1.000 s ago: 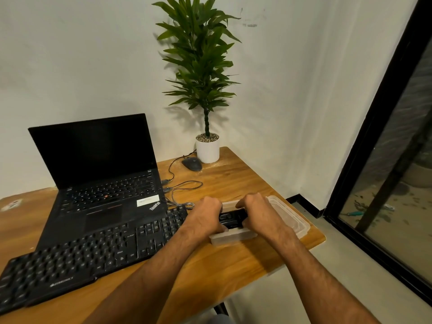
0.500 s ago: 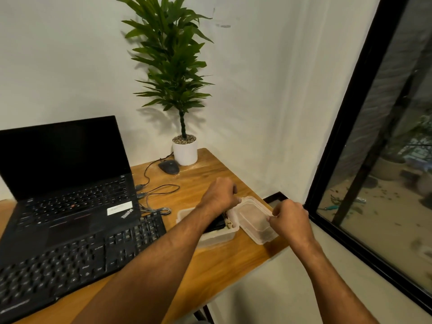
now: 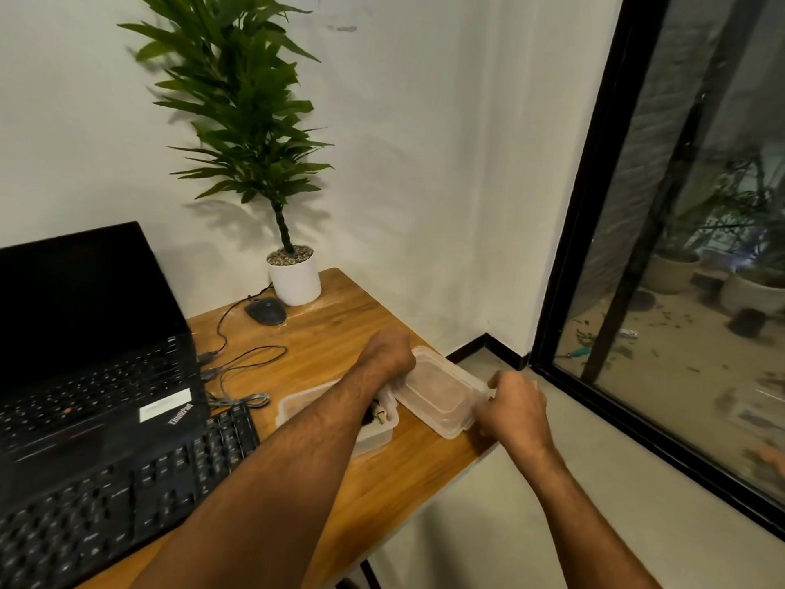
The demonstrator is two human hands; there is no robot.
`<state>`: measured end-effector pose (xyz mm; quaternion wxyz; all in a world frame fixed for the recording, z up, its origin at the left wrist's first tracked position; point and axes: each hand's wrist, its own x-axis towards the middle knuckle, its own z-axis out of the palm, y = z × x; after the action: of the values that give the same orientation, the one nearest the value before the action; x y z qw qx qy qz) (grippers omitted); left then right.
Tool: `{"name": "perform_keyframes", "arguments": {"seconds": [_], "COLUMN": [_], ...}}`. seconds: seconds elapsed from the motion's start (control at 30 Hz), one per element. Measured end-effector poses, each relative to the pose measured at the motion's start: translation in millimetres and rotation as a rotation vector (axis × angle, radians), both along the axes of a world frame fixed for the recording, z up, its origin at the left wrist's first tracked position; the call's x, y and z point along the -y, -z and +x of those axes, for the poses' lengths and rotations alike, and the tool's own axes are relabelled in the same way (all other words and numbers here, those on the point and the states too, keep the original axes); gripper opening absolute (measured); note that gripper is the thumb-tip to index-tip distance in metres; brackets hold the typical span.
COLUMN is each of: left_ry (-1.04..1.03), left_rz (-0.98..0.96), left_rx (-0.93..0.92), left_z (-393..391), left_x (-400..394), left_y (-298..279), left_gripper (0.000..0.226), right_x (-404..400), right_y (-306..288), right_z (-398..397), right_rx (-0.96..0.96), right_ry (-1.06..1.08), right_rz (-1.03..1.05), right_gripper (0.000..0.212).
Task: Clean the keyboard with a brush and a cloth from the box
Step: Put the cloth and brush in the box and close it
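Pinching the lid (image 3: 437, 391) at its near-right edge, the right hand (image 3: 512, 408) sits right of the open box (image 3: 297, 408); the left hand (image 3: 388, 354), grip hidden, is nearer.

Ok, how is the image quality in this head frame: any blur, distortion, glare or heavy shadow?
Head view: wide-angle bending bows the black window frame; motion blur smears the green potted plant's upper leaves and the black external keyboard; the plant throws a soft shadow on the white wall; the window glass carries murky reflections; the clear plastic lid and both hands stay fairly sharp.
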<state>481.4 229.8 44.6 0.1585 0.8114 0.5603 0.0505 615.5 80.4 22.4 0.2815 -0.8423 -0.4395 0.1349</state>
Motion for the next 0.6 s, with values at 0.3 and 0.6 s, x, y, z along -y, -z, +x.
{"name": "perform_keyframes", "arguments": {"seconds": [0.3, 0.6], "left_ry": [-0.194, -0.528], "left_rz": [0.110, 0.080], "left_rx": [0.508, 1.037], "left_z": [-20.5, -91.4], "left_x": [-4.7, 14.7], "left_y": [-38.7, -44.7], "left_gripper": [0.050, 0.044], "right_x": [-16.3, -27.2], "right_y": [-21.3, -32.3], "right_z": [-1.3, -42.9], "right_rx": [0.020, -0.216], "right_ry": [0.083, -0.021], "right_rz": [0.383, 0.555], "right_gripper": [0.012, 0.049]}}
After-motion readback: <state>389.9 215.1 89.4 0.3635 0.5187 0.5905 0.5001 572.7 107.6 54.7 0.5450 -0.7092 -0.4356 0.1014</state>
